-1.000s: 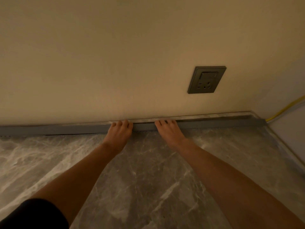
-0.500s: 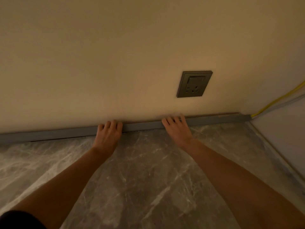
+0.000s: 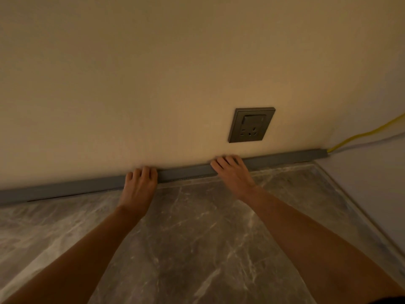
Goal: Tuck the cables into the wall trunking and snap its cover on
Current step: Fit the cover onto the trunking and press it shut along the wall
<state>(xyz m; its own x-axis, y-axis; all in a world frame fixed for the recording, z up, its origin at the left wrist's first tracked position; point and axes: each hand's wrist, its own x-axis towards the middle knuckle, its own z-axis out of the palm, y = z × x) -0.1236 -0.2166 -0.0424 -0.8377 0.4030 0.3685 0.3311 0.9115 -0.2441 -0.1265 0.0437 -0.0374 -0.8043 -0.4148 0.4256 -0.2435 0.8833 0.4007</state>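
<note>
Here, both bare hands press flat on the long grey plastic trunking cover [image 3: 184, 172] that runs along the foot of the cream wall [image 3: 153, 73], across the middle of the frame. The left hand [image 3: 139, 185] sits left of centre and the right hand [image 3: 233, 173] right of centre, below the dark grey square wall socket [image 3: 251, 125]; the fingers of both lie spread and extended over the strip, gripping nothing. Against half a second ago, the hands have moved a little further apart along the cover, and the stretch between them now appears seated, suggesting the snapping-on is nearly done. At the far right of the frame a yellow cable [image 3: 361, 135] emerges from the trunking's end; the rest is hidden inside. Grey marbled floor tiles [image 3: 197, 238] fill the lower frame.
</note>
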